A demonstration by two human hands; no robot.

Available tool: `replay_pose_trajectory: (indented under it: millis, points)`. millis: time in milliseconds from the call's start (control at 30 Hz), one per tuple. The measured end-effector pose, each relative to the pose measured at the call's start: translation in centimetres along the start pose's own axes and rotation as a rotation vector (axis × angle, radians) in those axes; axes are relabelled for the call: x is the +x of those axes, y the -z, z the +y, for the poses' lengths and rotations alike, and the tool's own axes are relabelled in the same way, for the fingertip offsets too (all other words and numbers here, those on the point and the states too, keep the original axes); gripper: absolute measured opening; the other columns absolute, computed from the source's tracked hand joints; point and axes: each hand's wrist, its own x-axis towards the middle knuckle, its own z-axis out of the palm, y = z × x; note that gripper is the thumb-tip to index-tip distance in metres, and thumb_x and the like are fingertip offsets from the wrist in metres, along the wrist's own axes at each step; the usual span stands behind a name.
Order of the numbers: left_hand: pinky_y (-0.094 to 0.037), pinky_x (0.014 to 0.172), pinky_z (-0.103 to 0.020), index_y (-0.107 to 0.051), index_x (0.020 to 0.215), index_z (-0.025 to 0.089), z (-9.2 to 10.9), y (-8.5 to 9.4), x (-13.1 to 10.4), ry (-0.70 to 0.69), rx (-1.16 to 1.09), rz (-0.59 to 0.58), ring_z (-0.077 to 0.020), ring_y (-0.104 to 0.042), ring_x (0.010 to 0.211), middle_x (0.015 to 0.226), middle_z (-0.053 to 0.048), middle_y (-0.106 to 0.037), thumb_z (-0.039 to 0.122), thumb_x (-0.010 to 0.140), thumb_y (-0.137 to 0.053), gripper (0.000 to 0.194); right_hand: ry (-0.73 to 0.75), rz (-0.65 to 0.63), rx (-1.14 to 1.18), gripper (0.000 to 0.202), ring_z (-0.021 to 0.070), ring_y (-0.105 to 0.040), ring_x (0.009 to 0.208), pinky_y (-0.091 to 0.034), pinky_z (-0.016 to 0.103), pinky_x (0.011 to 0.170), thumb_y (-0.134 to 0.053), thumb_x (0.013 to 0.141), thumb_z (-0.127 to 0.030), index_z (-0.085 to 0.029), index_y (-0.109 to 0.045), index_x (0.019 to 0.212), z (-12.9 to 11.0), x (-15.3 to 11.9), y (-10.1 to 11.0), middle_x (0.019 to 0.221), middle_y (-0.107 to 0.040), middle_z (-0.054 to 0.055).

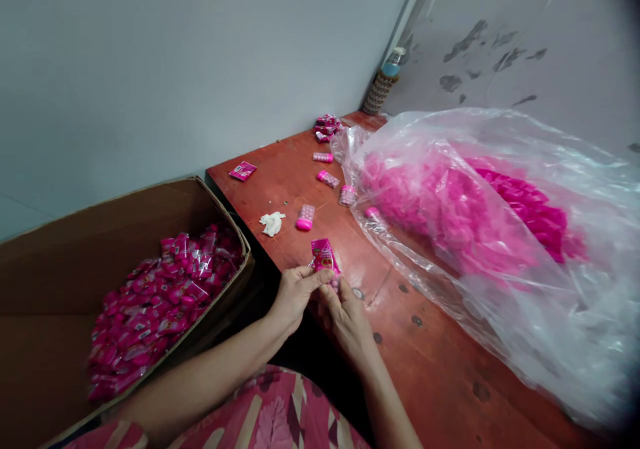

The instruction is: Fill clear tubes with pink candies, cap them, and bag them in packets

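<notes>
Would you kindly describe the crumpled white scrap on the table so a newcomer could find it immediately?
Start at the red-brown wooden table, along its edge nearest the open cardboard box of pink packets. The crumpled white scrap lies there, just left of a small pink capsule-shaped container. It is the only white item among the pink pieces.

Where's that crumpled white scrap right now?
In the head view, the white scrap lies on the red table near its left edge, just left of a loose pink container and beyond the hands.
</notes>
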Motion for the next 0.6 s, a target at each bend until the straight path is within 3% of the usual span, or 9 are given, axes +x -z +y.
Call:
replay_pose_trajectory:
  millis: [100,167,300,400,600]
  points:
    - [-0.038,0.032,-0.021,-0.059,0.062,0.01,-0.5,-0.1,-0.3,0.019,0.024,0.003,-0.0123,-0.05,0.032,0.046,-0.002,-0.055,0.043,0.065,-0.068,0.035,-0.081,-0.126,0.224,0.034,0.0047,-0.032,0.033,-0.021,0.015,0.03,-0.042,0.085,-0.05,-0.018,-0.043,0.076,0.1,-0.1,0.1,0.05,-0.044,-0.005]
    - [-0.036,0.032,-0.02,-0.057,0.061,0.01,-0.5,-0.1,-0.4,0.043,0.008,-0.014,-0.0108,-0.046,0.03,0.041,0.0,-0.051,0.044,0.067,-0.066,0.035,-0.078,-0.142,0.318,0.036,0.0052,-0.036,0.035,-0.025,0.015,0.031,-0.038,0.086,-0.05,-0.016,-0.046,0.077,0.3,-0.3,0.2,0.054,-0.049,-0.002]
    - [-0.04,0.041,-0.019,-0.057,0.061,0.009,0.4,0.1,-0.1,-0.037,-0.081,0.049,-0.0077,-0.048,0.038,0.047,0.0,-0.052,0.038,0.068,-0.067,0.031,-0.018,-0.015,0.353,0.03,0.0105,-0.055,0.061,-0.045,0.019,0.05,-0.051,0.083,-0.044,-0.016,-0.051,0.095,0.9,-0.8,0.4,0.082,-0.058,0.004]
    - [-0.044,0.052,-0.02,-0.057,0.062,0.009,1.1,0.1,0.1,-0.045,-0.123,0.044,-0.0094,-0.053,0.051,0.057,-0.002,-0.056,0.036,0.067,-0.069,0.03,-0.011,0.094,0.331,0.027,0.0101,-0.056,0.061,-0.047,0.02,0.053,-0.058,0.079,-0.039,-0.017,-0.053,0.093,1.2,-1.2,0.4,0.078,-0.059,0.002]
    - [-0.042,0.053,-0.02,-0.057,0.062,0.008,1.1,-0.1,0.4,-0.031,-0.179,0.09,-0.0082,-0.051,0.052,0.059,-0.002,-0.056,0.036,0.063,-0.072,0.032,0.014,0.177,0.267,0.027,0.0128,-0.06,0.065,-0.05,0.024,0.061,-0.061,0.077,-0.038,-0.017,-0.054,0.093,1.0,-1.4,-0.3,0.078,-0.063,0.003]
